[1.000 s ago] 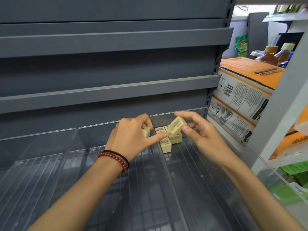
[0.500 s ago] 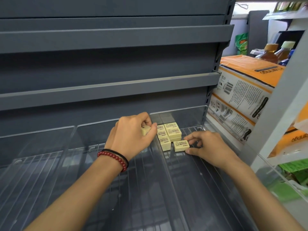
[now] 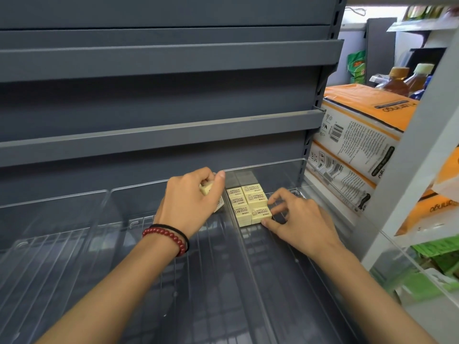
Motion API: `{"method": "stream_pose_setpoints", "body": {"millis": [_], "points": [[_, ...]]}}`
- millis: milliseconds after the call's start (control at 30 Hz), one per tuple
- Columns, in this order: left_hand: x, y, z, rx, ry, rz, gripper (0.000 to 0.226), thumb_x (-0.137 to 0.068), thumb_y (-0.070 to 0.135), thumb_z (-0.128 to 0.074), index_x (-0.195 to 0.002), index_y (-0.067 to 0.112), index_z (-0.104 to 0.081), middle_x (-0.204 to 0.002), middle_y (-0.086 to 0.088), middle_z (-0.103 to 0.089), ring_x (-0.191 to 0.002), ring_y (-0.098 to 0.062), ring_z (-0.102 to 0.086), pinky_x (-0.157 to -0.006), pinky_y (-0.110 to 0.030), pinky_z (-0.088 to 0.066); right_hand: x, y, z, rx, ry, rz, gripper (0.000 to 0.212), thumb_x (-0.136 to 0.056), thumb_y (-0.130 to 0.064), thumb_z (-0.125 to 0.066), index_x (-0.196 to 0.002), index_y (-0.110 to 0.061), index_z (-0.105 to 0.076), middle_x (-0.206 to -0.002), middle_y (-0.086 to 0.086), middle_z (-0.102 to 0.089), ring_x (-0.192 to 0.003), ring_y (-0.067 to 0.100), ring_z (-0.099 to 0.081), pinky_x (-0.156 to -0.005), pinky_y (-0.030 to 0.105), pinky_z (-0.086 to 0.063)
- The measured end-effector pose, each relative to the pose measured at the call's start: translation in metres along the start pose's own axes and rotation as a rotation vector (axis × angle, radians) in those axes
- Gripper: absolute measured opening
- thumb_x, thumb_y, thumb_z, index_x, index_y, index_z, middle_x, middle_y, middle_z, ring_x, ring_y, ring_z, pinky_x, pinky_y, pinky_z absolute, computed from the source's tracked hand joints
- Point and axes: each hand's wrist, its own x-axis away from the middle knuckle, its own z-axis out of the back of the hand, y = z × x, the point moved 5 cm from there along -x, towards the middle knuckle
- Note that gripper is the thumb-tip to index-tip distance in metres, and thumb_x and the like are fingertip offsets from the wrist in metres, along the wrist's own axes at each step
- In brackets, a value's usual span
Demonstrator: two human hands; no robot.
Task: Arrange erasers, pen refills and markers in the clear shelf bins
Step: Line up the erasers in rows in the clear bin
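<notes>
Erasers (image 3: 248, 204), small cream-yellow rectangular blocks in printed paper sleeves, are sitting packed in two neat columns at the back left corner of the rightmost clear plastic shelf bin (image 3: 278, 165), tight against its left wall. Going from the left, the far-left clear bin (image 3: 49, 198) and the middle clear bin (image 3: 149, 186) are lying on the grey metal shelf with no stock showing in them. The left hand (image 3: 191, 202), with a red bead bracelet (image 3: 169, 238) at the wrist, is hovering over the back of the middle bin. Its fingers (image 3: 198, 176) are curling round a few spare erasers (image 3: 206, 188); how many cannot be told. Just across the bin wall, the right hand (image 3: 300, 219) is working at the front-right eraser (image 3: 260, 212). The thumb is pressing on its near face and the bent fingers (image 3: 270, 197) are touching its right side, closing narrowly round that corner. Farther right, orange-and-white cardboard boxes (image 3: 360, 135) are standing stacked beside the shelf upright.

Judging from this, the eraser-stocking step is in hand, with refills and markers not in sight. The next move is probably calling for squaring that front eraser flush with its neighbours. After that, a spare would need passing across from the left hand to extend the row forward.
</notes>
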Motion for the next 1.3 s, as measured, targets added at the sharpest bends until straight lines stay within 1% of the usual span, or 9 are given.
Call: {"method": "stream_pose_setpoints", "body": {"millis": [167, 300, 500, 600, 800, 1033, 1133, 1233, 1300], "points": [[-0.001, 0.000, 0.002, 0.062, 0.018, 0.036, 0.051, -0.095, 0.050, -0.041, -0.059, 0.016, -0.052, -0.044, 0.005, -0.049, -0.047, -0.007, -0.051, -0.049, -0.014, -0.034, 0.001, -0.007, 0.021, -0.278, 0.086, 0.107, 0.045, -0.074, -0.060, -0.070, -0.112, -0.044, -0.051, -0.090, -0.019, -0.065, -0.065, -0.001, -0.051, -0.065, 0.021, -0.044], [0.000, 0.003, 0.000, 0.112, -0.014, 0.046, 0.059, -0.093, 0.057, -0.036, -0.059, 0.012, -0.054, -0.044, 0.003, -0.046, -0.049, -0.006, -0.048, -0.050, -0.015, -0.034, 0.012, -0.043, 0.020, -0.671, 0.079, 0.251, 0.035, -0.075, -0.046, -0.076, -0.108, -0.039, -0.065, -0.091, -0.013, -0.066, -0.074, 0.011, -0.056, -0.072, 0.014, -0.045], [0.006, 0.012, -0.007, 0.222, -0.118, 0.061, 0.078, -0.086, 0.067, -0.019, -0.070, 0.002, -0.060, -0.059, -0.016, -0.059, -0.054, -0.023, -0.055, -0.057, -0.036, -0.046, 0.019, -0.064, 0.009, -0.679, 0.103, 0.338, 0.041, -0.077, -0.038, -0.077, -0.115, -0.039, -0.061, -0.093, -0.016, -0.064, -0.078, 0.012, -0.058, -0.078, 0.020, -0.048], [0.006, 0.013, -0.005, 0.264, -0.132, 0.105, 0.081, -0.083, 0.070, -0.015, -0.070, 0.004, -0.061, -0.055, -0.008, -0.059, -0.049, -0.014, -0.054, -0.054, -0.029, -0.046, 0.018, -0.064, 0.008, -0.671, 0.102, 0.337, 0.047, -0.080, -0.035, -0.074, -0.122, -0.040, -0.055, -0.095, -0.017, -0.064, -0.078, 0.012, -0.057, -0.079, 0.022, -0.048], [0.003, 0.009, -0.003, 0.223, -0.084, 0.095, 0.056, -0.092, 0.058, -0.036, -0.060, 0.017, -0.057, -0.044, 0.009, -0.052, -0.045, -0.001, -0.049, -0.047, -0.011, -0.034, 0.013, -0.050, 0.013, -0.747, 0.101, 0.257, 0.040, -0.086, -0.026, -0.067, -0.118, -0.043, -0.050, -0.100, -0.020, -0.063, -0.080, 0.010, -0.056, -0.075, 0.016, -0.043], [-0.001, -0.001, 0.005, 0.135, 0.030, 0.158, 0.035, -0.079, 0.056, -0.063, -0.071, 0.023, -0.060, -0.063, 0.011, -0.060, -0.066, 0.004, -0.057, -0.058, -0.001, -0.037, 0.006, -0.028, 0.016, -0.709, 0.124, 0.109, 0.012, -0.097, -0.033, -0.050, -0.102, -0.038, -0.059, -0.095, -0.016, -0.064, -0.083, 0.003, -0.059, -0.077, 0.026, -0.048], [-0.001, -0.003, 0.008, 0.130, 0.027, 0.186, 0.035, -0.071, 0.052, -0.075, -0.077, 0.022, -0.057, -0.065, 0.010, -0.062, -0.064, 0.004, -0.056, -0.055, -0.006, -0.037, 0.002, -0.011, 0.017, -0.603, 0.163, 0.007, 0.021, -0.098, -0.042, -0.045, -0.093, -0.033, -0.063, -0.081, -0.021, -0.067, -0.075, -0.007, -0.058, -0.068, 0.023, -0.045], [-0.001, -0.005, 0.007, 0.133, -0.008, 0.209, 0.039, -0.066, 0.048, -0.081, -0.083, 0.023, -0.055, -0.070, 0.011, -0.061, -0.066, 0.002, -0.056, -0.055, -0.008, -0.037, 0.000, 0.005, 0.015, -0.491, 0.189, -0.106, 0.032, -0.096, -0.052, -0.044, -0.090, -0.029, -0.065, -0.067, -0.015, -0.061, -0.062, 0.002, -0.052, -0.060, 0.031, -0.039], [-0.001, -0.005, 0.008, 0.135, -0.014, 0.213, 0.041, -0.064, 0.044, -0.083, -0.084, 0.024, -0.053, -0.072, 0.011, -0.060, -0.066, 0.002, -0.056, -0.054, -0.007, -0.038, 0.001, 0.011, 0.012, -0.435, 0.175, -0.151, 0.035, -0.094, -0.056, -0.045, -0.090, -0.028, -0.066, -0.069, -0.015, -0.059, -0.067, 0.003, -0.052, -0.059, 0.030, -0.039]]}}
